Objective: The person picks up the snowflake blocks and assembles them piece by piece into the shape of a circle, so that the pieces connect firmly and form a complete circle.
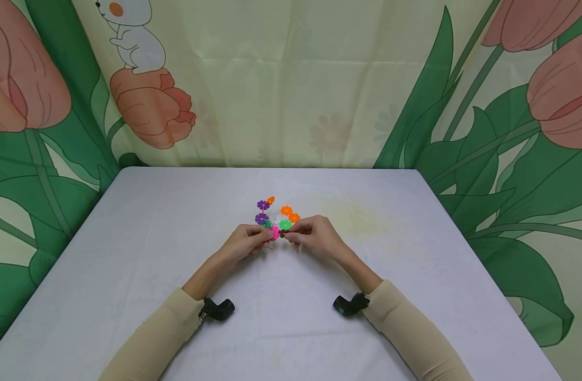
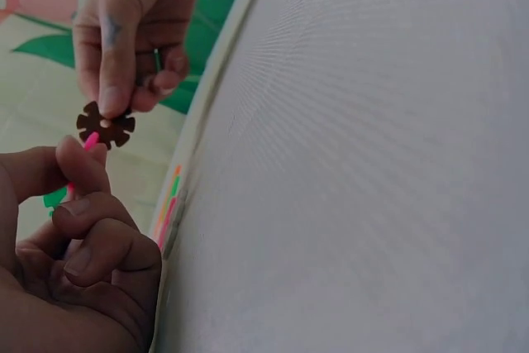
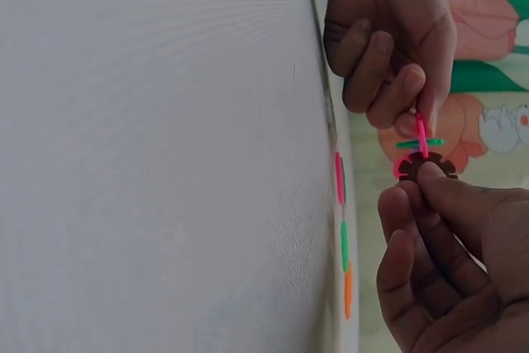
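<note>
My left hand (image 1: 243, 242) pinches a pink notched snowflake disc (image 1: 274, 232) between thumb and finger. In my right hand (image 1: 319, 237) is a brown snowflake disc (image 2: 122, 132), pinched at its edge. The two discs meet edge to edge between the hands, set at an angle; how deep their slots interlock, I cannot tell. A green disc (image 3: 421, 144) appears beside the pink one in the right wrist view. The other fingers of both hands curl loosely, and the left fingers hide part of the pink piece.
Just beyond the hands are purple discs (image 1: 263, 205), orange discs (image 1: 286, 210), a light green disc (image 1: 285, 225) and whitish discs (image 1: 275, 218). A white cloth covers the table (image 1: 291, 328). Behind it hangs a printed curtain (image 1: 281, 106).
</note>
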A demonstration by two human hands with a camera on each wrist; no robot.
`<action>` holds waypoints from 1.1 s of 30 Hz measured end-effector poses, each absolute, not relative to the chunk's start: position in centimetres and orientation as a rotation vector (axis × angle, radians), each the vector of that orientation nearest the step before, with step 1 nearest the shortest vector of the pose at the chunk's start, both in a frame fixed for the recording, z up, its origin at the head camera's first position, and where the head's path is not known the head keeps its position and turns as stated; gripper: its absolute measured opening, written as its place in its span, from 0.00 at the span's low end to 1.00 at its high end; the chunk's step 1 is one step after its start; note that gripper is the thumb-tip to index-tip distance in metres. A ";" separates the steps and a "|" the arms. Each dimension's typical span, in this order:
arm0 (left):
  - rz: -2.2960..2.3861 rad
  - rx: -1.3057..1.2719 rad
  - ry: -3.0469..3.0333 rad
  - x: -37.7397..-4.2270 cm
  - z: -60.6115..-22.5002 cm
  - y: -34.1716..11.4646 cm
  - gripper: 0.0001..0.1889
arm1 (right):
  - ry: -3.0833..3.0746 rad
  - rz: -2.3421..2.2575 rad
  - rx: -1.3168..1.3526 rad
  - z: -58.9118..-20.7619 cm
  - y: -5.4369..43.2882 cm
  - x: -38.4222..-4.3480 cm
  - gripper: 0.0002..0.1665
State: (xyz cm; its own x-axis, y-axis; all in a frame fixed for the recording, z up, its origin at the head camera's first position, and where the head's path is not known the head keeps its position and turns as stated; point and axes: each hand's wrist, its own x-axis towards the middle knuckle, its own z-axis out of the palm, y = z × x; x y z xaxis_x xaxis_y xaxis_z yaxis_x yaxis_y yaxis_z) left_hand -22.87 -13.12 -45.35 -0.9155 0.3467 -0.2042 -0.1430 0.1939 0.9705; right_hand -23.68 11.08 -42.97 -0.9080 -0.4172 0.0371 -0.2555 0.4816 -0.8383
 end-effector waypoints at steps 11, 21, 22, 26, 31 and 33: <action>1.792 0.179 2.064 -22.8 -45.4 -13.1 0.14 | 2.581 -1.410 -0.629 -43.0 10.9 -23.4 0.06; 1.801 0.205 2.028 -22.7 -45.4 -13.2 0.14 | 2.613 -1.410 -0.651 -43.5 10.7 -23.3 0.05; 1.800 0.212 2.026 -22.7 -45.4 -13.2 0.14 | 2.613 -1.410 -0.653 -43.5 10.7 -23.3 0.05; 1.792 0.229 2.019 -22.6 -45.4 -13.3 0.15 | 2.609 -1.416 -0.669 -43.5 10.6 -23.3 0.05; 1.787 0.245 1.997 -22.6 -45.4 -13.4 0.15 | 2.581 -1.424 -0.693 -43.5 10.6 -23.3 0.06; 1.790 0.248 1.987 -22.6 -45.4 -13.5 0.15 | 2.572 -1.426 -0.691 -43.5 10.6 -23.3 0.06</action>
